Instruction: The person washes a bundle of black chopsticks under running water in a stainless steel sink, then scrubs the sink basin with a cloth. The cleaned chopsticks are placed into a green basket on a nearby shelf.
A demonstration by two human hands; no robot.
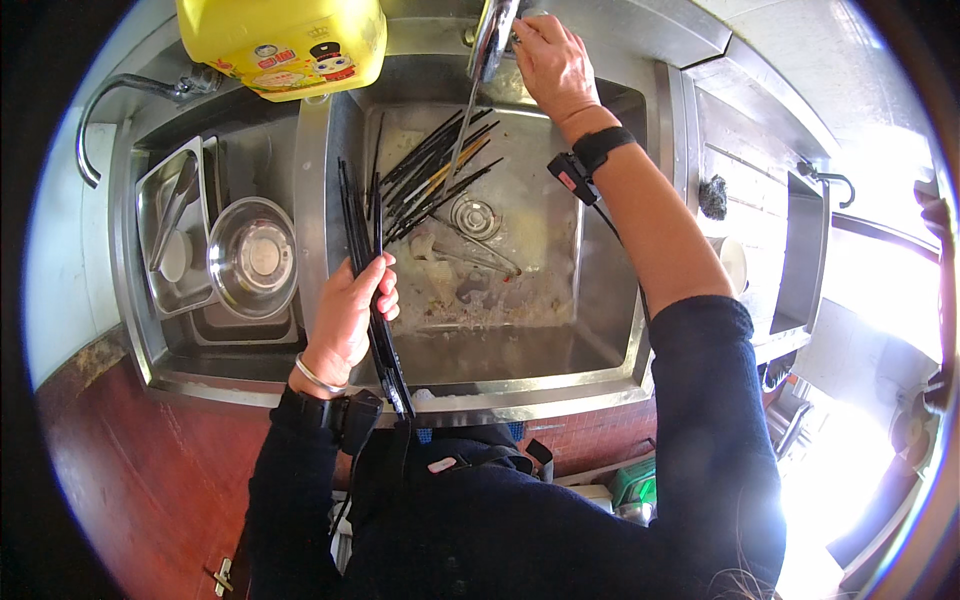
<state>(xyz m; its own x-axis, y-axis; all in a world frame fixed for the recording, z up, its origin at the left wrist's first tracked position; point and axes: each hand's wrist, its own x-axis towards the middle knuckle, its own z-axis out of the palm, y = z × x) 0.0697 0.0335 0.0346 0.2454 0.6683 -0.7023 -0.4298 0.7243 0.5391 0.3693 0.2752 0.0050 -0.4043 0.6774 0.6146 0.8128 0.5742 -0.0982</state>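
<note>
My left hand (pixel 341 319) grips a bundle of black chopsticks (pixel 385 349) over the left side of the middle sink basin (pixel 510 356). Their lower ends reach past the basin's front rim. At the back, the fingers of my right hand (pixel 561 71) are on the handle of a chrome tap (pixel 493 41); the fingertips are partly hidden. A thin stream of water (pixel 460 142) falls from the spout. More chopsticks (pixel 427 169), mostly black and a few yellowish, lie loosely on the basin floor, left of the round drain (pixel 475 217). Wet food scraps (pixel 472 289) are scattered near the drain.
A yellow plastic jug (pixel 285 45) stands behind the basin divider. In the left basin are a steel bowl (pixel 253 259) and a rectangular steel pan (pixel 161 281) holding a utensil. A second tap (pixel 94 127) arches at left. A scouring pad (pixel 713 197) lies at right.
</note>
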